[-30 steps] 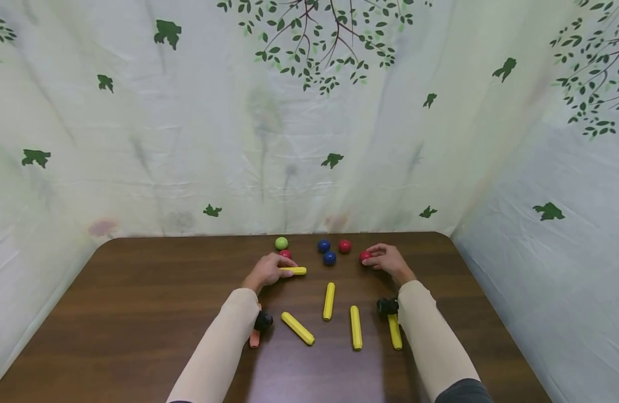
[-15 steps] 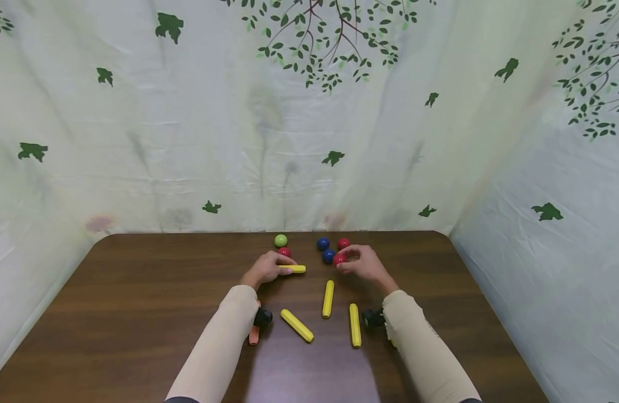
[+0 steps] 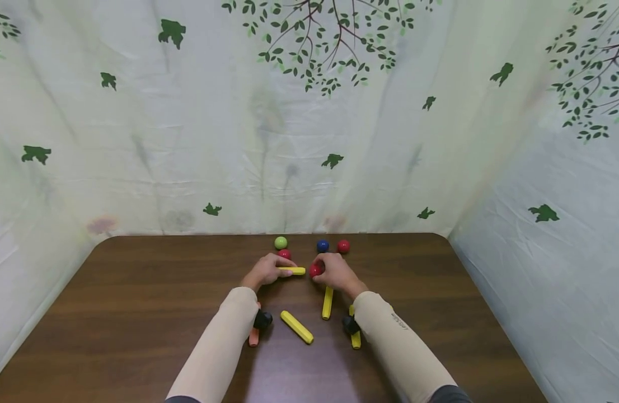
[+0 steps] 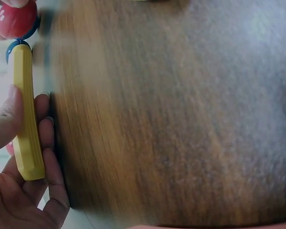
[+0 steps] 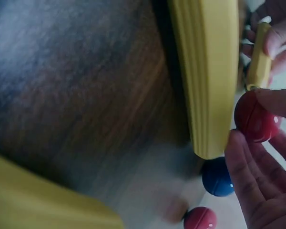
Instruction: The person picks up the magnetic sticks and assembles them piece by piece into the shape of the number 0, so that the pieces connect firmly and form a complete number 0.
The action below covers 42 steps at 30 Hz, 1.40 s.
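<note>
My left hand (image 3: 264,271) pinches a yellow ribbed stick (image 3: 295,271) between thumb and fingers, its free end pointing right. In the left wrist view the stick (image 4: 26,119) lies along the fingers under the thumb. My right hand (image 3: 337,274) grips a red ball (image 3: 316,270) by thumb and fingertips, close to the stick's free end. From the right wrist, the red ball (image 5: 256,117) appears right at the tip of the held stick (image 5: 260,57). Blue shows behind the ball and stick end in the left wrist view.
Along the table's back sit a green ball (image 3: 281,243), a red ball (image 3: 284,254), a blue ball (image 3: 323,245) and another red ball (image 3: 343,246). Nearer lie yellow sticks (image 3: 296,327), some partly under my right arm. An orange stick (image 3: 254,337) shows beneath my left wrist.
My right hand has carried the red ball leftward to the end of the held stick, now covering the nearer blue ball. The left hand has stayed nearly still.
</note>
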### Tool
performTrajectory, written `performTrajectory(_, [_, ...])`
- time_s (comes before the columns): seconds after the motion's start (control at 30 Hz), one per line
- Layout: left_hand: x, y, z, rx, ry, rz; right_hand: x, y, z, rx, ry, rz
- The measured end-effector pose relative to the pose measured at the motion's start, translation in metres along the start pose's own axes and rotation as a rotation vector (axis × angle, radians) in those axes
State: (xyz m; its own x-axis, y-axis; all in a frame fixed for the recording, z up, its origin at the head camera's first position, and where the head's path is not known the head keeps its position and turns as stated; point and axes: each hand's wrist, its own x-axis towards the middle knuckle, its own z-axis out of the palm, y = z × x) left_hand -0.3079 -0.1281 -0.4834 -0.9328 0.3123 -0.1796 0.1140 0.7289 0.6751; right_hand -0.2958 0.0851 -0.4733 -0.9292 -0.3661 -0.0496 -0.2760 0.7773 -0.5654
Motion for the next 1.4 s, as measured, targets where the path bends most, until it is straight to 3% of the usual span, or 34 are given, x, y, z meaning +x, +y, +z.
performTrajectory(0.2, [0.001, -0.001, 0.000, -0.008, 0.007, -0.005, 0.006, -0.002, 0.005, -0.045, -0.006, 0.014])
performTrajectory(0.57, [0.000, 0.002, 0.001, 0.025, 0.013, -0.001, 0.008, 0.000, 0.009, 0.004, 0.013, -0.007])
performTrajectory(0.8, [-0.002, 0.004, -0.001, 0.013, -0.009, -0.005, 0.006, 0.003, 0.011, 0.083, 0.044, 0.037])
performTrajectory(1.0, [-0.004, 0.003, -0.001, 0.016, -0.005, 0.027, 0.005, 0.002, 0.013, 0.120, 0.057, 0.068])
performTrajectory(1.2, [-0.007, -0.001, -0.004, -0.051, -0.016, 0.057, 0.006, 0.002, 0.014, 0.146, 0.074, 0.080])
performTrajectory(1.23, [-0.002, -0.009, -0.003, -0.060, -0.013, 0.097, 0.007, 0.003, 0.015, 0.143, 0.076, 0.082])
performTrajectory(1.3, [-0.003, -0.011, -0.004, -0.071, -0.020, 0.115, 0.007, 0.004, 0.015, 0.137, 0.080, 0.084])
performTrajectory(1.4, [-0.004, -0.011, -0.004, -0.085, -0.021, 0.114, 0.006, 0.005, 0.015, 0.138, 0.088, 0.084])
